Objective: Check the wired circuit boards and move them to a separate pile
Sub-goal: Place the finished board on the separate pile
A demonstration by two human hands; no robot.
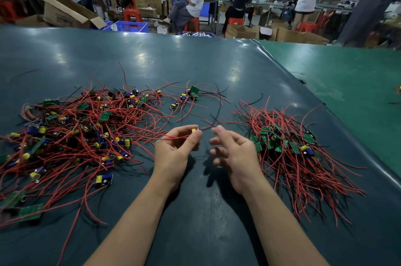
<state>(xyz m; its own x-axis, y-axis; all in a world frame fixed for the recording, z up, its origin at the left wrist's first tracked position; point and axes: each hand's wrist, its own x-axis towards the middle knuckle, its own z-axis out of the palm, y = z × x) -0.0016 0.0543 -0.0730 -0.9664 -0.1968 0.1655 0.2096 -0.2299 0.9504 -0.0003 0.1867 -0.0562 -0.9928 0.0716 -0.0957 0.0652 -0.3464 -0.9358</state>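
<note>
Dark mat-covered table (195,59), two piles of wired boards (71,133) (288,148)

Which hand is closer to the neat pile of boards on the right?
Right. The right hand hovers just beside the neat pile; the left hand, holding a board, is farther off.

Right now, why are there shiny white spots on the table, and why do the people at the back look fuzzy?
In the head view, the white spots are ceiling lights glaring off the glossy dark green table cover; the people at the far benches are blurred; the wide lens bends the table edge; dark shadows lie under the left hand and right hand.
</note>
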